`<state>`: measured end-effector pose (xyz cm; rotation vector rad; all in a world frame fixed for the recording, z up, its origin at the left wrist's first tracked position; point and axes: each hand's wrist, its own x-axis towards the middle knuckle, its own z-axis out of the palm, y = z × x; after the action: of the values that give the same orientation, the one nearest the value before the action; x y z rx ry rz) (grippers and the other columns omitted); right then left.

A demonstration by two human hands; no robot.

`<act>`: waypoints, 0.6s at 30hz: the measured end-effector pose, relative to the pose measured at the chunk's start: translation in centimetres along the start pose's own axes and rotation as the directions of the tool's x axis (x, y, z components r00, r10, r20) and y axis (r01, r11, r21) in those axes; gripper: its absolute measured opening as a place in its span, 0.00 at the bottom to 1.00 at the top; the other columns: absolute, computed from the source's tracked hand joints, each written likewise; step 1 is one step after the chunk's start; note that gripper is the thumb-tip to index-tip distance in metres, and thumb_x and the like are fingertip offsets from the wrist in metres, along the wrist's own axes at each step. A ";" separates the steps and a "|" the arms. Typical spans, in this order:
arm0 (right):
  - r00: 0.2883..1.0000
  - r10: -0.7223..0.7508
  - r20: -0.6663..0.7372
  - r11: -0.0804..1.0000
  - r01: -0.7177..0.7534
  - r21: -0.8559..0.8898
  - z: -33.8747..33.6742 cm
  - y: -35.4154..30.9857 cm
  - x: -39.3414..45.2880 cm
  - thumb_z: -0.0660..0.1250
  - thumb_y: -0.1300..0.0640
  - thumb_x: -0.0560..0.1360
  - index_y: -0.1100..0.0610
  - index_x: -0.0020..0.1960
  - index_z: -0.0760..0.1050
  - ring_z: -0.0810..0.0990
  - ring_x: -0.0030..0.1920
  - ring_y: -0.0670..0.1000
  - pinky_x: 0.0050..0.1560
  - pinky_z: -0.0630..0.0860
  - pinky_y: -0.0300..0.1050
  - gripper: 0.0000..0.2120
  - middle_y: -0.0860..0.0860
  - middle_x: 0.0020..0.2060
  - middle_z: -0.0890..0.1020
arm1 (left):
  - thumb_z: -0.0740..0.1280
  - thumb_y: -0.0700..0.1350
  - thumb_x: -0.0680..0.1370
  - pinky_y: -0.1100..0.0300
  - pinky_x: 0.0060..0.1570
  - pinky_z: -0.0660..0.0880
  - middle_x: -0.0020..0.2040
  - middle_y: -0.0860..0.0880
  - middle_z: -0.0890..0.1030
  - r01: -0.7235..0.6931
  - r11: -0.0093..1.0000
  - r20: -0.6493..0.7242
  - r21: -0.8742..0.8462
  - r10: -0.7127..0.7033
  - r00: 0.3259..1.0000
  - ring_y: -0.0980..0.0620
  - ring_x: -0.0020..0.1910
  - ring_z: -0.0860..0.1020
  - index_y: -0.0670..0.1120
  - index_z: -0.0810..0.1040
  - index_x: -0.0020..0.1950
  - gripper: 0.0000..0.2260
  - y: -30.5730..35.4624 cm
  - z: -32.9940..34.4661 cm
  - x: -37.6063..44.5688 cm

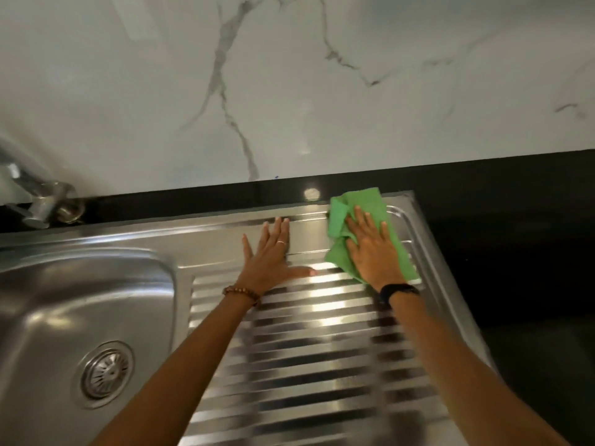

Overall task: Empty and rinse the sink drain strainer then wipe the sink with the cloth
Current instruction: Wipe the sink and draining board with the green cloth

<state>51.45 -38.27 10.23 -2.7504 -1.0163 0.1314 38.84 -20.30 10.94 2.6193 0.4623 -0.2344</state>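
Flat, right hand (373, 252) fingers (365, 220) spread on cloth (338, 217); left hand (270, 257) splayed on drainboard (306, 349).

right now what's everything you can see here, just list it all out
sink basin: one, stainless steel, lower left
drain strainer: one, steel, seated in the basin floor
drainboard: one, ribbed steel, right of the basin
tap: one, chrome, far left by the wall, partly cut off
countertop: one, black, around the sink
wall: one, white marble with grey veins, behind the sink
cloth: one, green, far right corner of the drainboard
beaded bracelet: one, brown, left wrist
ring: one, silver, left hand
watch: one, black, right wrist
left hand: flat on the drainboard, empty
right hand: pressed flat on the cloth
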 end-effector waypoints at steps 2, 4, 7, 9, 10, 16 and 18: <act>0.999 0.032 0.008 0.999 -0.032 0.018 -1.4 4.0 -0.2 0.51 0.55 0.81 0.56 0.75 0.52 0.52 0.76 0.55 0.75 0.47 0.53 0.23 0.54 0.76 0.52 | 0.61 0.70 0.67 0.36 0.68 0.33 0.77 0.48 0.37 -0.052 0.999 0.022 -0.006 0.052 0.998 0.46 0.75 0.37 0.49 0.37 0.75 0.49 3.8 1.5 1.6; 0.999 0.036 0.013 0.999 -0.036 0.023 -1.8 4.4 -0.2 0.50 0.55 0.81 0.57 0.75 0.52 0.52 0.76 0.54 0.76 0.47 0.51 0.23 0.55 0.76 0.53 | 0.61 0.71 0.67 0.35 0.67 0.33 0.77 0.47 0.36 -0.041 0.999 0.065 0.016 0.040 0.997 0.44 0.75 0.37 0.50 0.37 0.75 0.49 6.1 2.6 2.5; 0.993 0.115 -0.017 0.993 -0.115 0.006 -1.4 2.8 -2.1 0.49 0.51 0.81 0.57 0.75 0.51 0.52 0.76 0.54 0.76 0.46 0.53 0.25 0.56 0.76 0.55 | 0.61 0.70 0.67 0.36 0.67 0.31 0.76 0.46 0.33 0.016 0.998 0.103 0.066 -0.023 0.994 0.44 0.74 0.34 0.51 0.35 0.74 0.49 6.9 3.4 2.9; 0.990 0.132 -0.046 0.991 -0.131 0.021 -0.9 2.3 -4.9 0.50 0.50 0.80 0.57 0.74 0.54 0.55 0.75 0.55 0.76 0.47 0.54 0.25 0.57 0.75 0.58 | 0.61 0.70 0.68 0.36 0.67 0.31 0.75 0.46 0.31 0.031 0.997 0.119 0.075 -0.040 0.992 0.45 0.74 0.32 0.52 0.34 0.74 0.49 6.6 3.3 3.1; 0.990 0.130 -0.047 0.991 -0.129 0.023 -0.9 2.5 -5.9 0.51 0.50 0.79 0.57 0.74 0.55 0.56 0.75 0.55 0.76 0.47 0.54 0.25 0.56 0.75 0.59 | 0.61 0.69 0.68 0.37 0.67 0.30 0.75 0.46 0.31 0.033 0.996 0.124 0.080 -0.043 0.991 0.46 0.74 0.32 0.52 0.33 0.74 0.49 6.5 3.3 3.2; 0.993 0.118 -0.014 0.991 -0.119 -0.055 -1.5 3.2 -0.6 0.48 0.48 0.80 0.60 0.75 0.51 0.53 0.76 0.57 0.76 0.46 0.54 0.27 0.60 0.75 0.54 | 0.61 0.71 0.67 0.37 0.67 0.30 0.74 0.45 0.30 0.028 0.995 0.129 0.097 -0.041 0.991 0.45 0.73 0.31 0.53 0.33 0.73 0.49 6.6 3.5 3.2; 0.992 0.122 -0.012 0.991 -0.123 -0.051 -1.2 3.2 0.1 0.47 0.48 0.80 0.59 0.75 0.49 0.52 0.76 0.58 0.76 0.44 0.54 0.27 0.60 0.76 0.52 | 0.61 0.71 0.67 0.38 0.67 0.30 0.74 0.46 0.29 0.043 0.994 0.134 0.096 -0.056 0.989 0.45 0.73 0.31 0.53 0.33 0.73 0.49 6.7 3.3 3.2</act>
<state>53.72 -40.78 10.70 -2.8572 -0.8601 0.1124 43.94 -26.58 10.06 2.6624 0.4796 -0.4591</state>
